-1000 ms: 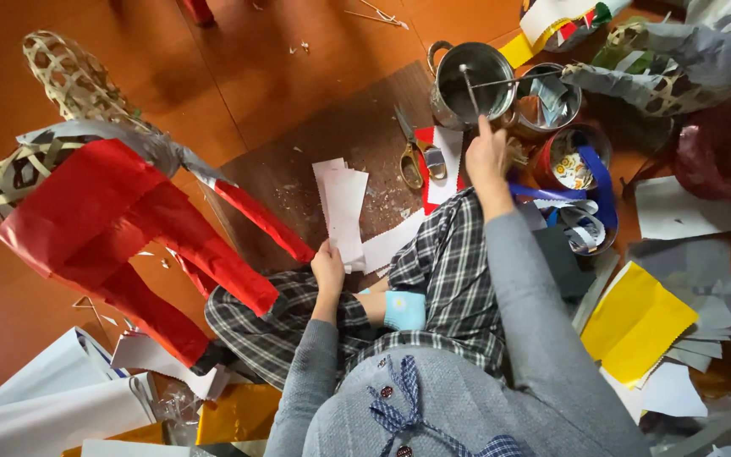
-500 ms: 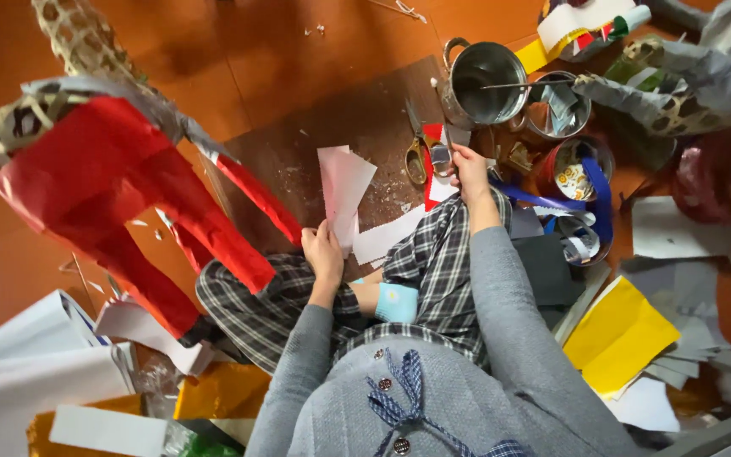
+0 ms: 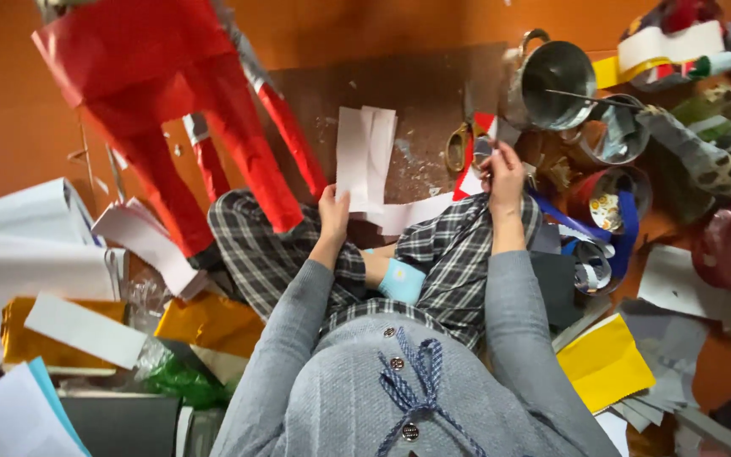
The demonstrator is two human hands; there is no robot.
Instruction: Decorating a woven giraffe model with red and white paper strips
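I sit cross-legged in plaid trousers on an orange floor. My left hand (image 3: 332, 208) holds the lower edge of several white paper strips (image 3: 363, 158) that stand up over a dark board (image 3: 416, 101). My right hand (image 3: 502, 173) rests on my knee, fingers closed around something small near a pair of yellow-handled scissors (image 3: 460, 145); what it grips is too small to tell. A metal pot (image 3: 556, 80) with a thin stick in it stands just beyond that hand.
A big red paper-covered figure (image 3: 171, 110) stands at the left. White sheets (image 3: 27, 254), gold foil (image 3: 205, 322) and green plastic lie lower left. Tins, a blue ribbon roll (image 3: 619, 228), yellow paper (image 3: 602, 364) and grey sheets crowd the right.
My right hand has drawn back from the metal pot to my knee beside the scissors. My left hand still holds the white strips. The view has shifted so the red figure sits higher.
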